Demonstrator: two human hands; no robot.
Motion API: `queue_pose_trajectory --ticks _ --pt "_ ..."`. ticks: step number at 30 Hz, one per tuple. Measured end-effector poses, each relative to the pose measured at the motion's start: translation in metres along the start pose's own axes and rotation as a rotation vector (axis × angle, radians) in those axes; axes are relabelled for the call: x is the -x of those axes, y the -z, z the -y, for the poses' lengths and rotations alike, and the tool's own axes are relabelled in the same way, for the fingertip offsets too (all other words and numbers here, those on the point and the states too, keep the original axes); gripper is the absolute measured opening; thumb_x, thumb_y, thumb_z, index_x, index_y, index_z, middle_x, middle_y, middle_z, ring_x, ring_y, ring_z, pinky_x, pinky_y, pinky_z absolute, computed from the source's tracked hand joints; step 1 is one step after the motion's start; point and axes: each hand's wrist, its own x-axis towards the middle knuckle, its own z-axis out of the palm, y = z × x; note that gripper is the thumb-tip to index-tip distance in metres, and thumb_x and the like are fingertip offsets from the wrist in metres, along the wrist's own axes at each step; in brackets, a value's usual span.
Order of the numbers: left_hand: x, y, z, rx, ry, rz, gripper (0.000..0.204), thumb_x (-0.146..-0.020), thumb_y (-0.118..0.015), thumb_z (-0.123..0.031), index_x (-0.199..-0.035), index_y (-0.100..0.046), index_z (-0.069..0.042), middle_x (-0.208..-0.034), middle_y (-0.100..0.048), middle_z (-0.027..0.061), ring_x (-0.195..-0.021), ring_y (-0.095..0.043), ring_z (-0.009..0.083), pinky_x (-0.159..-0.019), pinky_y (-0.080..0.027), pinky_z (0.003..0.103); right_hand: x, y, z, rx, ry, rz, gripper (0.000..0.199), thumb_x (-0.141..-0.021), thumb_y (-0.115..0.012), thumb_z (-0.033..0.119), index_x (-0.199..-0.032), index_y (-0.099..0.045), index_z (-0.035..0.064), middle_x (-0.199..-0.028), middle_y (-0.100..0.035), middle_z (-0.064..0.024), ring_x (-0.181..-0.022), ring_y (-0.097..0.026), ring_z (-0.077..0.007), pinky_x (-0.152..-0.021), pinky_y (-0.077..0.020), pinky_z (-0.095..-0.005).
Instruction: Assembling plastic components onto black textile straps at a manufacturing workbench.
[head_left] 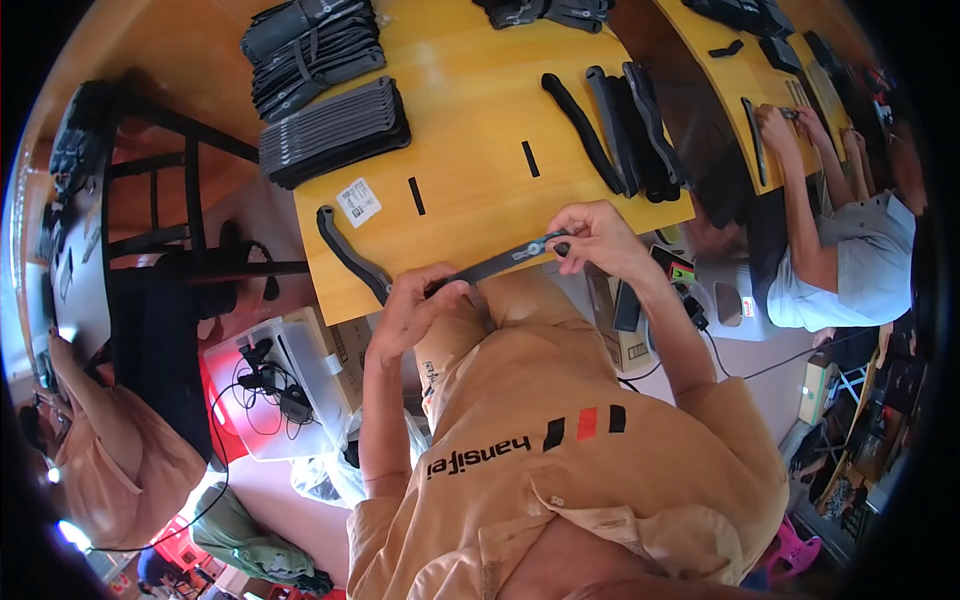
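Observation:
A flat, dark grey strap-like strip [492, 266] is stretched between my two hands, just off the table's near edge. It slants up toward the right, with a pale grey mark or fitting near its right end. My left hand [418, 305] is closed around the strip's lower left end. My right hand [597, 240] pinches the other end, where a small dark knob-like bit shows under the fingers. Beyond my left hand lies a curved dark strip [350, 255] on the yellow table [455, 165]. Exactly what kind of article these strips are, I cannot tell.
Stacked dark strips [335, 130] and tied bundles [310, 55] fill the table's far left. Several long curved dark strips [625, 130] lie at its right, near a white label [358, 201]. Co-workers sit on either side. A plastic box [290, 400] with cables stands below left.

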Motion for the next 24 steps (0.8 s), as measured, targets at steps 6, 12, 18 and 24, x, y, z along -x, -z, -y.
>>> queue_pose_trajectory --ticks 6,12,18,24 --pt "-0.022 0.022 0.0 -0.058 0.111 -0.218 0.009 -0.079 -0.066 -0.007 -0.08 -0.061 0.0 -0.065 -0.056 -0.001 -0.057 -0.048 0.0036 -0.052 -0.04 0.019 -0.03 0.0 -0.02 -0.099 0.163 -0.172 0.009 -0.084 -0.056 0.007 -0.083 -0.062 0.0003 -0.069 -0.06 -0.0011 -0.057 -0.057 -0.0065 -0.047 -0.0427 -0.0177" --pt "-0.055 0.049 -0.004 0.111 0.051 -0.399 0.007 -0.079 -0.065 -0.004 -0.084 -0.062 -0.001 -0.066 -0.058 0.0004 -0.056 -0.053 0.0056 -0.052 -0.042 0.018 -0.062 0.012 -0.013 -0.084 0.232 -0.319 0.011 -0.081 -0.056 0.004 -0.085 -0.065 0.0001 -0.076 -0.062 -0.0015 -0.058 -0.055 -0.0055 -0.045 -0.0381 -0.0177" --pt "-0.088 0.053 0.011 0.179 -0.056 -0.594 0.01 -0.08 -0.064 -0.005 -0.088 -0.063 0.0 -0.066 -0.058 0.0012 -0.055 -0.054 0.0053 -0.051 -0.044 0.017 -0.104 0.019 -0.012 -0.038 0.26 -0.45 0.008 -0.076 -0.06 -0.001 -0.083 -0.064 -0.001 -0.071 -0.062 -0.0015 -0.053 -0.052 -0.0055 -0.045 -0.0387 -0.018" --pt "-0.106 0.051 0.016 -0.124 -0.079 -0.729 0.012 -0.079 -0.066 -0.008 -0.086 -0.063 0.001 -0.062 -0.056 0.0001 -0.051 -0.048 0.0049 -0.047 -0.037 0.017 -0.131 0.023 -0.018 0.076 0.358 -0.598 0.012 -0.068 -0.057 -0.005 -0.074 -0.066 -0.0015 -0.057 -0.06 -0.0037 -0.049 -0.054 -0.0076 -0.047 -0.0427 -0.021"
